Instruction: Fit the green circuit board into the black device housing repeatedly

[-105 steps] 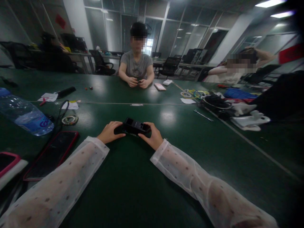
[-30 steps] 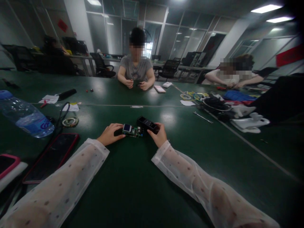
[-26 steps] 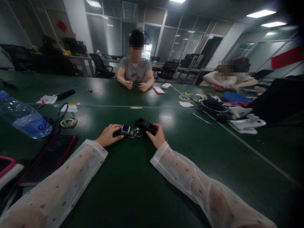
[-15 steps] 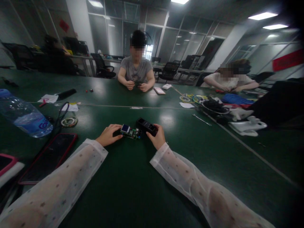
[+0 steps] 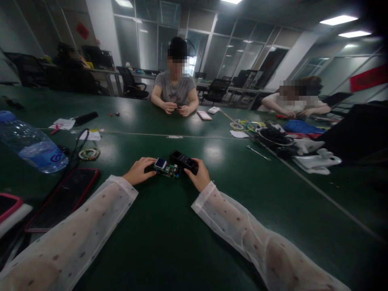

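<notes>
Between my hands, low over the green table, are a small circuit board with a little screen and a black casing with cut-outs. My left hand grips the left end of the board between thumb and fingers. The right end of the casing is in my right hand, thumb at the near side and fingers behind. The casing lies just behind and to the right of the board, its left part close to the board's far edge. Whether the two touch is unclear.
On the left are a water bottle, a dark phone and a coiled band. A wrench, cables and a white part lie right. People sit across the table.
My right hand and the black casing have shifted slightly left, closer to the board. My left hand and the board have barely moved.
</notes>
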`<state>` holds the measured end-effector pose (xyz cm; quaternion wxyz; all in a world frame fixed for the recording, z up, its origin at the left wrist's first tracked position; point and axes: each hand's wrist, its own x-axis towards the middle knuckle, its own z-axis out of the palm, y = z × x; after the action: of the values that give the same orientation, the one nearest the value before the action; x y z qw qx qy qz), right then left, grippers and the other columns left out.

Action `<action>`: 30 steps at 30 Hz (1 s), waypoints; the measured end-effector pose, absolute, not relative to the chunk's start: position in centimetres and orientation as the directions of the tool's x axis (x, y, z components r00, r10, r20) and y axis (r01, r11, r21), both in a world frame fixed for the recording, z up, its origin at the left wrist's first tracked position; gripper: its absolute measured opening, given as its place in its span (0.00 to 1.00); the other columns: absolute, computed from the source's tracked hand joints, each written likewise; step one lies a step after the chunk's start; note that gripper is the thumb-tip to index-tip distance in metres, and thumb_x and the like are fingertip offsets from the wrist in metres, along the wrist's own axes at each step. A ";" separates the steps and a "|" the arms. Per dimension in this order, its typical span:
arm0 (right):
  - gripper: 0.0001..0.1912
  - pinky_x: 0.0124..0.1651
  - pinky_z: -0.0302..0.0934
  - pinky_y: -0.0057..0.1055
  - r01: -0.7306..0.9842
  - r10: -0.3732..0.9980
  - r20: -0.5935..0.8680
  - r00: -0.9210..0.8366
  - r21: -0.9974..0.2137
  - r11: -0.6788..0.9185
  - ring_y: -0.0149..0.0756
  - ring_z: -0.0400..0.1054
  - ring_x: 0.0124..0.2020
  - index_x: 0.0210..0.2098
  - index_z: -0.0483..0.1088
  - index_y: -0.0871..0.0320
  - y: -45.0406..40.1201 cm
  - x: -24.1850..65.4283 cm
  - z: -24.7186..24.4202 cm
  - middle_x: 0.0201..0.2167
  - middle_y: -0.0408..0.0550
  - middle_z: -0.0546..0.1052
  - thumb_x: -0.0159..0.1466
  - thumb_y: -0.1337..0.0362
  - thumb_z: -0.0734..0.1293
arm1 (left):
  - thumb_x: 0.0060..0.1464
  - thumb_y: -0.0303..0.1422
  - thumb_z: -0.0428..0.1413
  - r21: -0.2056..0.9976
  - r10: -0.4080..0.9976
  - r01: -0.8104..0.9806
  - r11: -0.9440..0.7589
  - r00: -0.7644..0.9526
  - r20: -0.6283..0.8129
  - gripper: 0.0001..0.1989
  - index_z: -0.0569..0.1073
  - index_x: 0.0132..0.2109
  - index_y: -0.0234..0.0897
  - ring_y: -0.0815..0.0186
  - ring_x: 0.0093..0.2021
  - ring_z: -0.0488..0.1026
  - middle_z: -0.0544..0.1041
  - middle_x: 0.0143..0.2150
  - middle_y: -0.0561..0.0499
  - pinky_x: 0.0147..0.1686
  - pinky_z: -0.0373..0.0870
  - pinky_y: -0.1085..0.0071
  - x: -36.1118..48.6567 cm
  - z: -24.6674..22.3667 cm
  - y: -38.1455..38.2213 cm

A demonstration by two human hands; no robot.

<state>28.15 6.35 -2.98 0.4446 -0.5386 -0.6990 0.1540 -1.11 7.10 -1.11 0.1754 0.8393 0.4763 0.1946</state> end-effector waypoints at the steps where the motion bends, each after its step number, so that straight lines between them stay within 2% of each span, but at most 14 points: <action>1: 0.24 0.50 0.64 0.50 0.612 0.890 0.456 -0.022 -0.698 0.372 0.49 0.68 0.47 0.50 0.62 0.58 6.3 28.1 -3.0 0.44 0.55 0.72 0.56 0.61 0.69 | 0.59 0.40 0.53 0.481 0.867 0.730 -0.486 0.471 0.161 0.22 0.65 0.59 0.44 0.52 0.59 0.60 0.66 0.61 0.48 0.54 0.59 0.52 -1.1 -1.1 7.1; 8: 0.25 0.47 0.68 0.47 0.490 0.849 0.519 0.094 -0.767 0.415 0.45 0.71 0.42 0.52 0.60 0.58 5.8 27.6 -2.2 0.44 0.56 0.72 0.59 0.57 0.68 | 0.58 0.41 0.53 0.494 0.864 0.717 -0.491 0.474 0.171 0.22 0.65 0.59 0.46 0.52 0.59 0.60 0.66 0.60 0.49 0.53 0.60 0.52 -1.2 -1.0 7.0; 15: 0.25 0.52 0.66 0.44 0.437 0.780 0.616 -0.109 -0.675 0.595 0.44 0.68 0.49 0.55 0.58 0.55 4.0 26.8 -0.6 0.49 0.54 0.69 0.61 0.59 0.67 | 0.58 0.43 0.53 0.474 0.857 0.720 -0.506 0.482 0.184 0.22 0.66 0.58 0.45 0.51 0.59 0.60 0.66 0.60 0.47 0.53 0.60 0.52 -1.3 -1.5 7.4; 23: 0.25 0.51 0.66 0.46 0.441 0.764 0.603 -0.231 -0.635 0.635 0.44 0.68 0.47 0.55 0.58 0.55 3.6 26.5 -0.3 0.48 0.54 0.69 0.61 0.59 0.66 | 0.55 0.46 0.55 0.474 0.862 0.723 -0.502 0.464 0.206 0.23 0.69 0.56 0.46 0.52 0.59 0.61 0.67 0.59 0.48 0.54 0.60 0.51 -1.0 -1.4 7.1; 30: 0.25 0.51 0.66 0.47 0.450 0.765 0.594 -0.248 -0.629 0.634 0.45 0.68 0.48 0.55 0.58 0.55 3.6 26.4 -0.2 0.49 0.54 0.69 0.61 0.60 0.67 | 0.55 0.47 0.55 0.468 0.864 0.731 -0.497 0.466 0.190 0.23 0.70 0.54 0.44 0.52 0.59 0.61 0.67 0.60 0.46 0.54 0.60 0.51 -0.9 -1.1 7.0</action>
<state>26.41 3.61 -0.25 0.4699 -0.3936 -0.7721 0.1677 -0.93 6.96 -1.15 0.1626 0.8406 0.4742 0.2050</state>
